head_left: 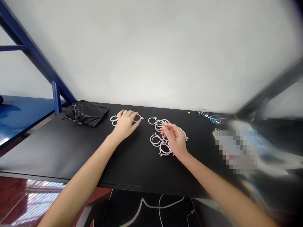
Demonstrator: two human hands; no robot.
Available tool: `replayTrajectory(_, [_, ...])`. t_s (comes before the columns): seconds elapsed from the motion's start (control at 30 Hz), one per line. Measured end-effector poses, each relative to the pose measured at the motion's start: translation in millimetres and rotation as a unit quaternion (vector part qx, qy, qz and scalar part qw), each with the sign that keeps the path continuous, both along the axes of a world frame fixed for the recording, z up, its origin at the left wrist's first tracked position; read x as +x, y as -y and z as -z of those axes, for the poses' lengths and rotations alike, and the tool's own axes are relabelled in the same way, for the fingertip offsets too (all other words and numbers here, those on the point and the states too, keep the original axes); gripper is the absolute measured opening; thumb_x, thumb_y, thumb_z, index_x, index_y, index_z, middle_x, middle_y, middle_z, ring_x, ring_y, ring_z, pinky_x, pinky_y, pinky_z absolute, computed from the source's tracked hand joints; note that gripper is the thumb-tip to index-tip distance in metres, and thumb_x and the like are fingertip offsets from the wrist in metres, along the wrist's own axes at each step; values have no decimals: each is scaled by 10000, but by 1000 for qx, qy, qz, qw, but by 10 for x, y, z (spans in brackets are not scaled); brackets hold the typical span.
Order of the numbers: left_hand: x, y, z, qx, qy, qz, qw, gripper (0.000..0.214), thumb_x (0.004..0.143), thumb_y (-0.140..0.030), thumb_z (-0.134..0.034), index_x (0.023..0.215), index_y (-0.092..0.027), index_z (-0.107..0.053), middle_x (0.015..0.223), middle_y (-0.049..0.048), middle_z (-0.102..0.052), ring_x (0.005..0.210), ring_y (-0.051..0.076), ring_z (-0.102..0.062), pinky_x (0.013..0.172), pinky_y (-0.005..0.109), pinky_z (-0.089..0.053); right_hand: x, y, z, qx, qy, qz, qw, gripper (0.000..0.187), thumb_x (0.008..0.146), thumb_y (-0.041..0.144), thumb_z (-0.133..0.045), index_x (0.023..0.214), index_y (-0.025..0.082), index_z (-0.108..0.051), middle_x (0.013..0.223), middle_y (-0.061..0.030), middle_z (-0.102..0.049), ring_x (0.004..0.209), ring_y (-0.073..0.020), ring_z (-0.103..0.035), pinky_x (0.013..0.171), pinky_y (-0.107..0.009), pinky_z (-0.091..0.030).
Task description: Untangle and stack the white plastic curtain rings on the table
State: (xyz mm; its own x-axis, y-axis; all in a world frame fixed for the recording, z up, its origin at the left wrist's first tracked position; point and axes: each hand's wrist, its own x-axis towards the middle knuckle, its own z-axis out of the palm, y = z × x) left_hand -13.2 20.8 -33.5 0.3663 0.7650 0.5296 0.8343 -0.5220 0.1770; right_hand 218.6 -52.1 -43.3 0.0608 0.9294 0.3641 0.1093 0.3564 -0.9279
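Several white plastic rings (pixel 156 139) lie in a loose pile on the black table (pixel 71 151), right of centre. My right hand (pixel 175 139) hovers over this pile, fingers curled and slightly apart, fingertips at a ring. My left hand (pixel 126 124) rests palm down on a smaller group of white rings (pixel 114 119) further left, fingers pressed on one ring with a small tab (pixel 139 118). Whether either hand grips a ring is not clear.
A crumpled black plastic bag (pixel 86 113) lies at the table's back left. A pair of glasses (pixel 210 116) sits at the back right by the white wall. A blurred object is at the right. White cables (pixel 151 206) hang below the front edge. Blue steel frame at left.
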Motion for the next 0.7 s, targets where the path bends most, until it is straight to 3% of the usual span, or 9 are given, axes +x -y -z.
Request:
replayTrajectory(0.13, [-165, -89, 48, 24, -59, -113, 991, 306, 939, -330, -477, 1140, -160, -634, 1115, 127, -667, 1077, 326, -547, 1086, 574, -246, 1, 10, -4, 11, 10, 6, 1000, 178, 896, 350, -615, 999, 216, -670, 879, -49, -709, 747, -162, -671, 641, -295, -572])
replayTrajectory(0.3, [-272, -118, 87, -4, -108, -186, 977, 318, 928, -339, -457, 1085, -150, -659, 1068, 145, -673, 1034, 341, -557, 1049, 575, -288, 4, 10, 8, 15, 20, 8, 1000, 156, 894, 335, -614, 981, 217, -666, 882, -48, -710, 748, -162, -669, 633, -290, -568])
replayTrajectory(0.47, [-287, -124, 145, -56, -147, -200, 967, 321, 919, -315, -448, 1044, -125, -674, 1043, 156, -676, 1022, 350, -574, 1044, 594, -294, 4, 19, 21, 9, 20, 10, 1000, 155, 893, 338, -615, 974, 217, -668, 890, -52, -709, 743, -163, -671, 616, -283, -567])
replayTrajectory(0.6, [-275, -123, 156, -44, -137, -200, 969, 329, 924, -326, -451, 1071, -127, -667, 1064, 161, -666, 1017, 350, -582, 1040, 600, -301, 3, 23, 23, 7, 21, 10, 1000, 148, 895, 333, -612, 974, 222, -670, 893, -50, -709, 741, -161, -671, 617, -281, -567])
replayTrajectory(0.7, [-208, -107, 125, -30, -96, -153, 983, 321, 936, -343, -458, 1079, -135, -657, 1121, 156, -645, 1039, 341, -582, 1037, 587, -327, 0, 16, 18, 10, 21, 11, 1000, 144, 898, 333, -606, 968, 223, -670, 890, -49, -709, 734, -159, -668, 606, -276, -566])
